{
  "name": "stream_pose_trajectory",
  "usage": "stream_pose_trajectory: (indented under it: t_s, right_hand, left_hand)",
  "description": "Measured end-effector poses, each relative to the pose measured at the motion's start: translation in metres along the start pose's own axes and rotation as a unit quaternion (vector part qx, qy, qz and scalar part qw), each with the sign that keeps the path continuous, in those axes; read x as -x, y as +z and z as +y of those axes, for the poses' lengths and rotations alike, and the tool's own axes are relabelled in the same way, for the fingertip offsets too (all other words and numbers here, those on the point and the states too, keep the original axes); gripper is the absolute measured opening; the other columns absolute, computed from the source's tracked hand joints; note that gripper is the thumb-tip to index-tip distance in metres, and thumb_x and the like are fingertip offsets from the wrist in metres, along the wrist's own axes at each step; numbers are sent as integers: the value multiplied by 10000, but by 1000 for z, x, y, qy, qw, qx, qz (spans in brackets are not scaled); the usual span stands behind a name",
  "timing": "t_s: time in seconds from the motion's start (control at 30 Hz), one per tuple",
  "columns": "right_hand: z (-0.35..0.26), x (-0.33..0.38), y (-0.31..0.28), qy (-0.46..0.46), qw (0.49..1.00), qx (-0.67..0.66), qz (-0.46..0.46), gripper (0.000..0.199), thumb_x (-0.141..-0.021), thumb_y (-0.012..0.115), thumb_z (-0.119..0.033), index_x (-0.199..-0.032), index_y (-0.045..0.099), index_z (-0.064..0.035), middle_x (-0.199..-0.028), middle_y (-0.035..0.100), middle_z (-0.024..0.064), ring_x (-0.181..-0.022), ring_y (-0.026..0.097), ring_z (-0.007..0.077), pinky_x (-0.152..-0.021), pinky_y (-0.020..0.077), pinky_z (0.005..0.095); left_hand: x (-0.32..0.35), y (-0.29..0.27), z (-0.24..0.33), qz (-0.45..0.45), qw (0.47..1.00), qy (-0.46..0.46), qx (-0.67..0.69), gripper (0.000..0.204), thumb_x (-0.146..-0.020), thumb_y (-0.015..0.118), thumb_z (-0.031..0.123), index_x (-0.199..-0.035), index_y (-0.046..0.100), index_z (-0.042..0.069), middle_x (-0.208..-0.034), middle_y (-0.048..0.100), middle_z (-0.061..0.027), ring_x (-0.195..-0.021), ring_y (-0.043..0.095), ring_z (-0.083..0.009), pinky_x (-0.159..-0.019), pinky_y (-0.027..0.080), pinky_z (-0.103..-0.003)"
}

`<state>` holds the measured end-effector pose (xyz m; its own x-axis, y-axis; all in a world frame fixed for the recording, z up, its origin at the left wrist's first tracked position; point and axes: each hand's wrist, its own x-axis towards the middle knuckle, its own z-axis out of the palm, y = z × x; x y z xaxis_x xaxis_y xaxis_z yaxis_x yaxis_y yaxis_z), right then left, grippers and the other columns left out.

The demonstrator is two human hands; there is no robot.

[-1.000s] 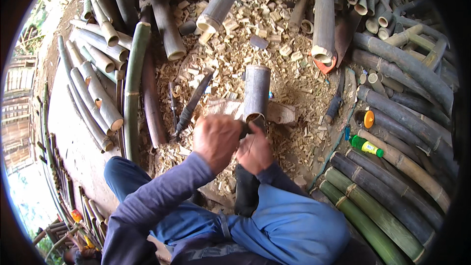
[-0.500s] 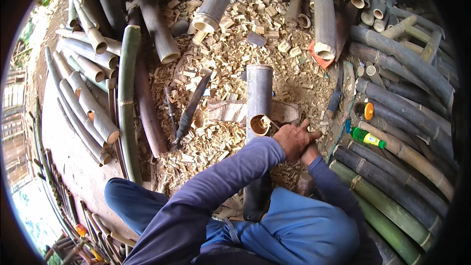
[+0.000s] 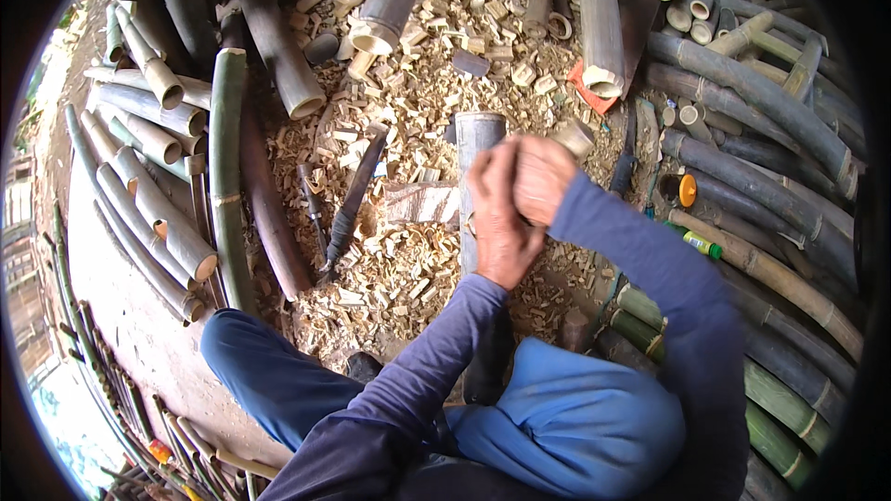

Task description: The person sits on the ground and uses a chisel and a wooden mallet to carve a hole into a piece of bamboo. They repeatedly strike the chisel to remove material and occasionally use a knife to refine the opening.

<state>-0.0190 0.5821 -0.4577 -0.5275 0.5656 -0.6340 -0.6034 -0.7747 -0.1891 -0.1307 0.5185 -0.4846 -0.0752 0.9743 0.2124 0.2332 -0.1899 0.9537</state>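
Both hands are close together over a dark bamboo tube (image 3: 480, 134) standing in front of me, hiding its lower part and opening. My left hand (image 3: 501, 213) is closed, its fingers curled beside the tube. Touching it on the right is my right hand (image 3: 543, 181), also closed and slightly blurred. What the fingers grip is hidden. A pale brown piece (image 3: 574, 136) shows just beyond the right hand; I cannot tell whether it is held. A reddish-brown wooden board (image 3: 422, 204) lies by the tube's left side.
Wood chips (image 3: 399, 255) cover the ground. A knife with a dark wrapped handle (image 3: 343, 227) lies to the left. Bamboo poles (image 3: 230, 167) are stacked on the left, and more poles (image 3: 789, 288) on the right, with a green-capped bottle (image 3: 703, 244) and an orange disc (image 3: 687, 190) among them.
Both hands have moved up and left, from the right of the tube's opening to over the tube. The opening, with a thin tool at it earlier, is now covered. The view has shifted slightly.
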Motion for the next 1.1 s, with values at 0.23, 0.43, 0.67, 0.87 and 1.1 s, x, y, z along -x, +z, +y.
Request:
stream_pose_trajectory:
  t_s: [0.23,0.43,0.67,0.87,1.1]
  right_hand:
    - [64,69,-131,-118,438,865,216,369,-1012,534,-308,-1271,570,-48,-1258,614,177,-1205,589,298,-1068,488,413]
    - [21,55,-103,-64,457,864,199,468,-975,595,-345,-1343,543,-62,-1297,606,184,-1238,580,311,-1068,476,404]
    - [-9,18,-1,-51,171,983,47,464,-813,696,-363,-1155,606,-62,-1049,664,145,-957,652,286,-940,496,430]
    - [12,-22,14,-174,-14,985,-19,148,-824,661,-256,-908,692,-139,-853,703,28,-871,646,215,-892,458,380]
    - [39,81,5,-52,344,928,132,423,-795,777,-442,-769,668,-35,-785,675,194,-742,670,368,-672,505,504]
  left_hand:
    - [4,31,18,-643,747,20,-164,870,-646,840,76,-1442,505,183,-1304,559,-215,-1194,602,-398,-1006,540,-472]
    - [-12,7,10,-436,899,41,-23,830,-653,775,-31,-1432,526,110,-1307,582,-233,-1291,522,-391,-1080,460,-464]
    - [-12,-9,5,-164,983,-27,74,816,-702,722,-66,-1471,527,124,-1459,405,-283,-1310,527,-482,-1107,485,-480]
    - [0,-23,-4,3,997,-48,67,889,-752,857,158,-1523,421,83,-1426,417,-255,-1359,440,-438,-1160,395,-514]
    - [25,-147,7,-11,975,-39,-220,978,-696,824,109,-1542,339,32,-1462,430,-272,-1379,390,-460,-1188,318,-547]
